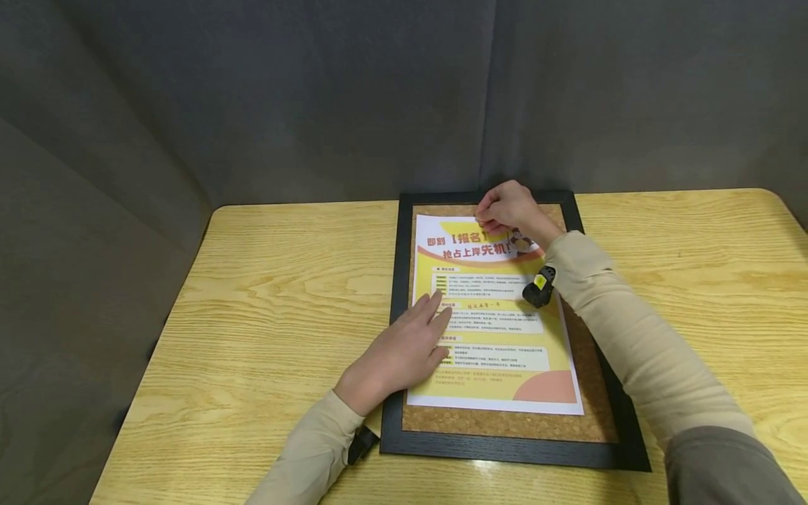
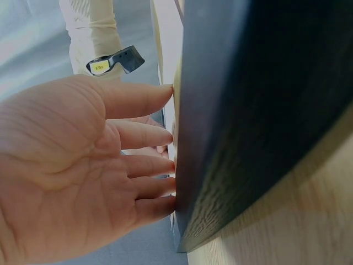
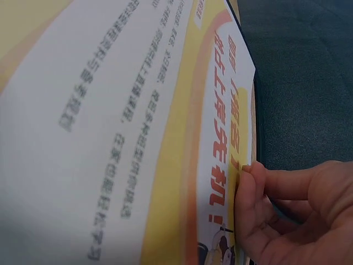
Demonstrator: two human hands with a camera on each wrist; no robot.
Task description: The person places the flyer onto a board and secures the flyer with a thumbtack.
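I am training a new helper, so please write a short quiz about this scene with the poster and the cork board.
1. True or false: the left hand lies flat on the poster.
2. Which part of the poster does the right hand touch? A. bottom edge B. top edge C. left edge
3. Fill in: the cork board has a ____ frame and lies on a wooden table.

Key
1. True; the fingers are straight.
2. B; the curled fingers press at the top edge.
3. black
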